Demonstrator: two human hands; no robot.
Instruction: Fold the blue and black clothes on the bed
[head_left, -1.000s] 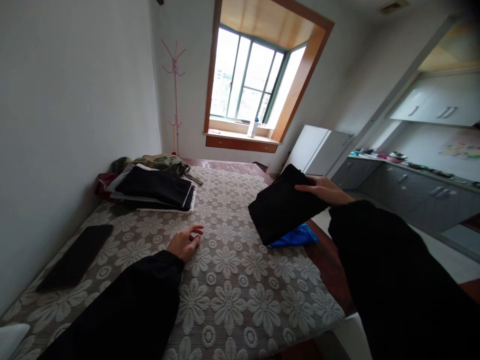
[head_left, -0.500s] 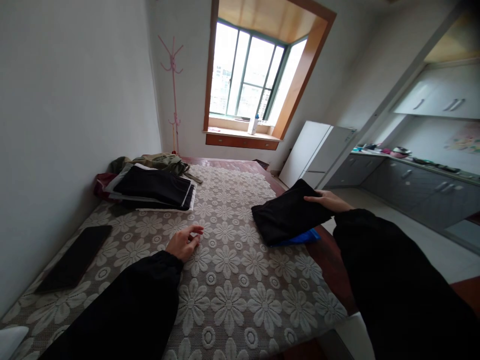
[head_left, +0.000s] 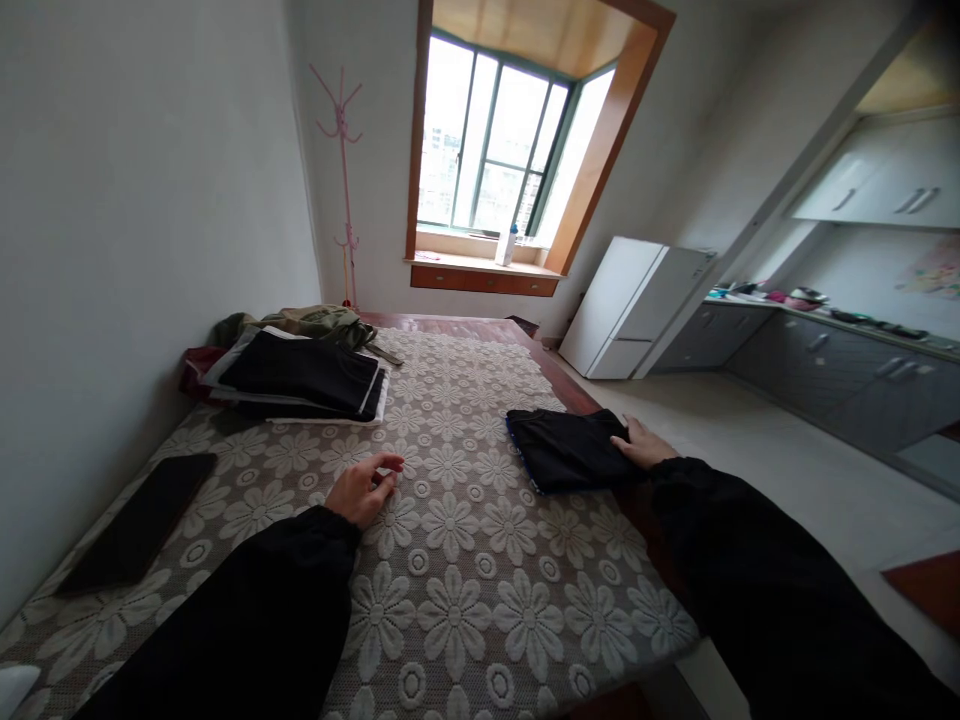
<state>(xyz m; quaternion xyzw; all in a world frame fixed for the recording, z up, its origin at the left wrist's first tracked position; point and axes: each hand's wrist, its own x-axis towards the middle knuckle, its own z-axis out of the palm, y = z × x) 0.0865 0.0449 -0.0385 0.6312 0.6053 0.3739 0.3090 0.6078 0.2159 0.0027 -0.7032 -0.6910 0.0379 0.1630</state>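
Right hand [head_left: 641,443] is lying flat, fingers spread, on the folded black garment [head_left: 564,448], which is sitting at the table's right edge w/ a blue edge [head_left: 512,437] peeking out beneath. Left hand [head_left: 361,487] is resting loosely curled, holding nothing, on the floral tablecloth [head_left: 480,590]. No readable writing anywhere.

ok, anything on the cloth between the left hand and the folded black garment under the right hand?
Nothing visible. Only bare floral tablecloth lies between the left hand and the folded black garment. The right hand rests flat on the garment's right edge. The clothes pile sits farther back, off that line.
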